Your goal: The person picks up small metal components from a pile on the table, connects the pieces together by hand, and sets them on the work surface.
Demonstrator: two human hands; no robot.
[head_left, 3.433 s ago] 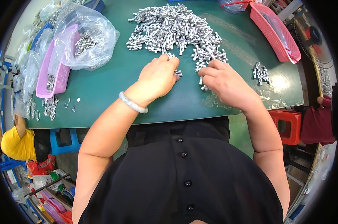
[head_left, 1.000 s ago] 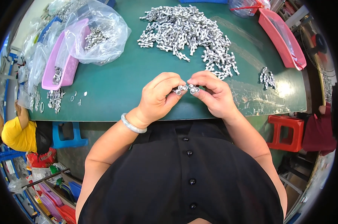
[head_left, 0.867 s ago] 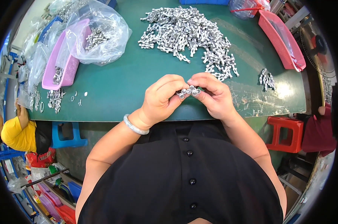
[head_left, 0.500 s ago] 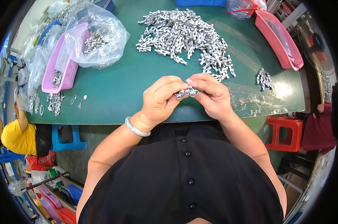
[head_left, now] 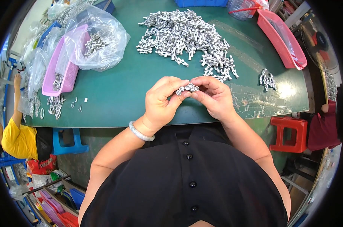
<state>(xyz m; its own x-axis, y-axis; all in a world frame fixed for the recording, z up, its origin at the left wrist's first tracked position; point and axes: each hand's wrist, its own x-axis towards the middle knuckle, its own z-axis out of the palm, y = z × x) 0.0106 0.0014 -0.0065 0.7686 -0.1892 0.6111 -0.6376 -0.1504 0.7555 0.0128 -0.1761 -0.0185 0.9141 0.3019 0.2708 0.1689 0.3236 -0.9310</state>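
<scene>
Between my two hands, just above the green table's front edge, sits a small bunch of silver metal parts [head_left: 187, 88] with round cup-like ends turned up. My left hand [head_left: 163, 97], with a pale bangle at the wrist, pinches the bunch from the left. From the other side my right hand [head_left: 214, 96] closes thumb and fingers on it. How the parts join is hidden by my fingertips. Beyond the hands lies a large pile of similar silver parts [head_left: 182, 36]. A few more silver parts [head_left: 267, 80] lie apart at the right.
On the left stand a lilac basket [head_left: 70, 81] and a clear bag [head_left: 116, 49] with metal parts. Small loose pieces [head_left: 79, 108] lie near it. A pink basket [head_left: 268, 22] is at the far right. A person in yellow [head_left: 20, 140] sits left, another in dark red [head_left: 325, 128] right.
The bunch of metal parts has turned slightly between my fingers, and its cup ends now sit in a different arrangement. At the left, the person in yellow has raised an arm.
</scene>
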